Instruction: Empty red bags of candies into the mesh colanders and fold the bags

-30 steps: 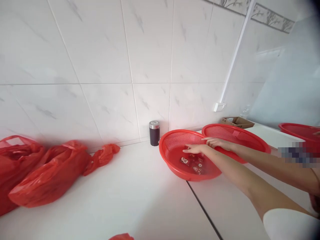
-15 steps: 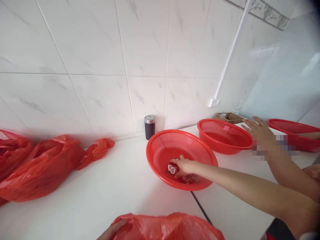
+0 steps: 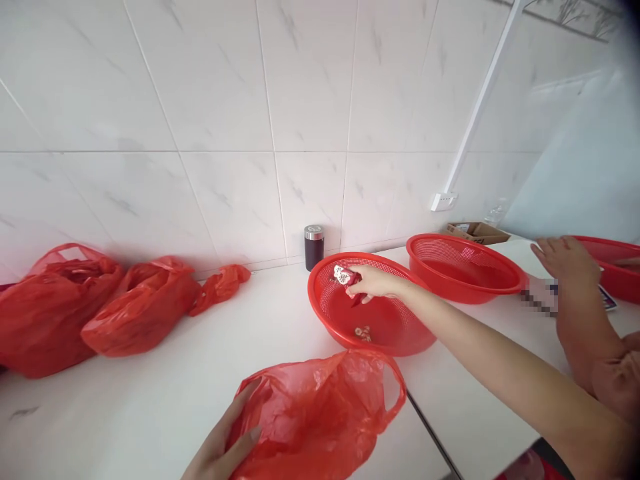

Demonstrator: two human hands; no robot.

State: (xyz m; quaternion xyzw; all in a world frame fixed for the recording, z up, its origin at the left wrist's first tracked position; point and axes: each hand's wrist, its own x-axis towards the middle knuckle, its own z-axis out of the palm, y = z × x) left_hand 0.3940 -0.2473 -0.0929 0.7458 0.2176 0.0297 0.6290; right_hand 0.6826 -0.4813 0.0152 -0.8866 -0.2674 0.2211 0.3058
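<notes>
My right hand [image 3: 373,283] is closed on a small bunch of red-and-white wrapped pieces [image 3: 345,275], held just above the near red mesh basket [image 3: 320,303]. A few more wrapped pieces [image 3: 363,331] lie on the basket's bottom. Low in the view, my left hand [image 3: 223,440] grips the edge of an open red plastic bag [image 3: 320,413] that lies on the white counter [image 3: 175,393] in front of the basket.
A second red basket [image 3: 465,267] and a third [image 3: 617,267] stand further right, with another person's open hand [image 3: 565,257] between them. Two full red bags [image 3: 145,313] [image 3: 50,320] and a crumpled one [image 3: 220,283] lie along the tiled wall. A dark canister [image 3: 313,247] and a cardboard box [image 3: 477,232] stand at the back.
My right hand has lifted out of the basket with wrapped pieces in it. My left hand has brought the red bag further up onto the counter. The other person's hand moved right.
</notes>
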